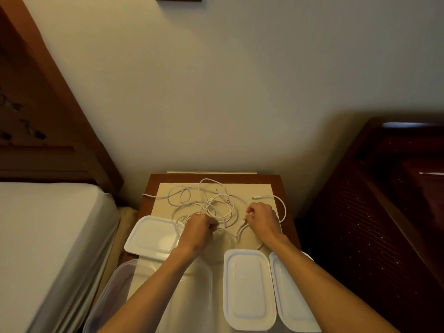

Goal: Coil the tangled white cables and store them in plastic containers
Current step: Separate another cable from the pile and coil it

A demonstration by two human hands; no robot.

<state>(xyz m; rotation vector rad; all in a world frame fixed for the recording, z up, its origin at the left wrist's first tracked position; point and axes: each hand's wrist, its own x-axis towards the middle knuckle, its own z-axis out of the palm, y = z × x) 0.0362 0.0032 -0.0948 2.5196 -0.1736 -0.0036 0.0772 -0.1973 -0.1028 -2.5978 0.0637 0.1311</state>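
From my head view, the cables (211,203) lie as a loose white tangle on the pale mat (259,191) covering the far half of the small wooden table (286,188). The tangle spreads mostly left to right, loops overlapping at the middle. One plug end (258,197) points left at the far right of the mat; another end (145,195) trails over the mat's left edge. The cords look thin, white and round. I can read no brand or writing on anything.

My left hand (198,228) has its grip curled shut on a strand at the near edge of the tangle. My right hand (262,219) pinches another strand, fingers closed on it, just right of the tangle. A short run of cable hangs between both hands.

A white lid (151,236) lies left of my left hand. Two more lids (247,289) lie side by side nearer me on the right. A clear container (113,292) sits near left, under my left forearm.
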